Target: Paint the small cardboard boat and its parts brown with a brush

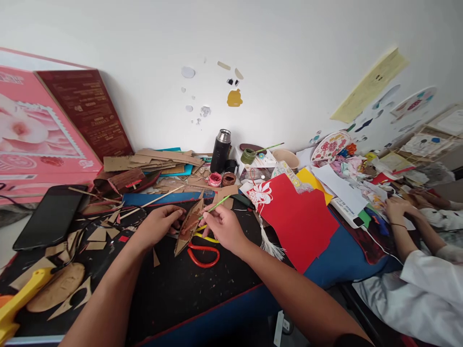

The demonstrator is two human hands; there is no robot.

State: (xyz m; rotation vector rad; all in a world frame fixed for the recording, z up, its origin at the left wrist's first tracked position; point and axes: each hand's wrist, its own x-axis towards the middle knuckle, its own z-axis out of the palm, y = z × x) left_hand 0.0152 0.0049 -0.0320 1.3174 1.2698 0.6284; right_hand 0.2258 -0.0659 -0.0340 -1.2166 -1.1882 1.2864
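My left hand (162,225) is closed on the left side of a pointed cardboard piece (191,222), held tilted above the dark table mat. Brown paint covers part of its surface. Between the fingers of my right hand (226,227) is a thin paintbrush (219,204) with a green handle, its lower end against the cardboard. Just beneath my hands lie scissors, with one red handle loop (203,256) and a yellow part (205,235) partly hidden by my right hand. Beyond them stand a jar of pink-red paint (214,180) and a jar of brown paint (229,179).
A black thermos (220,150) stands near the wall. Red felt (292,219) lies to the right. Cardboard scraps (97,235), a smartphone (50,217) and a yellow glue gun (25,299) are on the left. Another person's hands (400,212) rest at the far right.
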